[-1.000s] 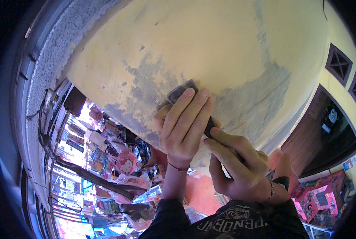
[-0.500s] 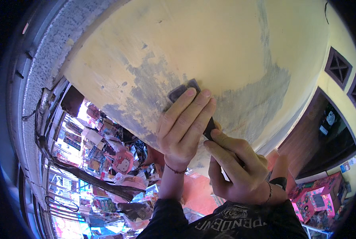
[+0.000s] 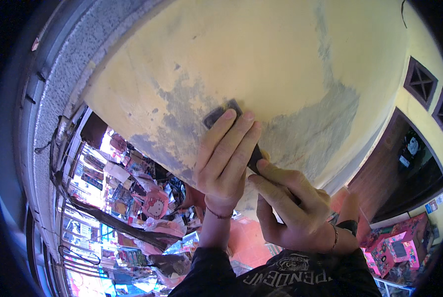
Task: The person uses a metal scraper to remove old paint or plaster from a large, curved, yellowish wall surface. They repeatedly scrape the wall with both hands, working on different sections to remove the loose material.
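A dark grey flat pad, which looks like sandpaper, perhaps around a block, lies against a pale yellow wall with worn grey patches. My left hand presses on it with fingers laid together across its top, the thumb hidden. The pad's far corner shows beyond those fingertips and carries yellowish dust. At the lower right end, my right hand pinches the pad between thumb and fingers. The middle of the pad is hidden under my left hand.
A speckled grey stone-like edge borders the wall on the left. Below it runs a dark branch-like piece, above a cluttered heap with a pink bag. To the right are a dark doorway and a pink patterned box.
Both hands and the dark pad have shifted slightly left along the wall. My grip on the pad looks the same.
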A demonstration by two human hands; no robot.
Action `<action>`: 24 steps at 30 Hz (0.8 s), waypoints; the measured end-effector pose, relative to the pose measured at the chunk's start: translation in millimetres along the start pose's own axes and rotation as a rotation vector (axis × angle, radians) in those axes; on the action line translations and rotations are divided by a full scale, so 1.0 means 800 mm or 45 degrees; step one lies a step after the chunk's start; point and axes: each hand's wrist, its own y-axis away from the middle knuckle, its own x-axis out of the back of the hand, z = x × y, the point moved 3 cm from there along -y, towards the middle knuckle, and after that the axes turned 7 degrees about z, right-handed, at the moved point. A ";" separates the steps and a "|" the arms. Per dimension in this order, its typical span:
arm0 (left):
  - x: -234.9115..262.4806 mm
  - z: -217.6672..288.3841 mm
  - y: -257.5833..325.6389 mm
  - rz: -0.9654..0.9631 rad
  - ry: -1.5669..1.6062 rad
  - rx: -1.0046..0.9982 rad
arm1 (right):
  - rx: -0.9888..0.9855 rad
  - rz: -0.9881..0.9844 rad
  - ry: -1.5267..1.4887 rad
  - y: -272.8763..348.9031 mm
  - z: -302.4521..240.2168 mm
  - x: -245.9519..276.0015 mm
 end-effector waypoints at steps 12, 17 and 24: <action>0.005 0.002 -0.005 -0.002 -0.013 0.064 | -0.215 0.011 -0.152 -0.005 -0.002 0.006; 0.000 0.004 -0.010 0.042 -0.031 -0.017 | -0.078 -0.010 -0.077 -0.004 0.003 -0.003; 0.004 0.003 -0.014 -0.005 -0.077 -0.062 | -0.126 0.004 -0.188 -0.003 0.008 -0.004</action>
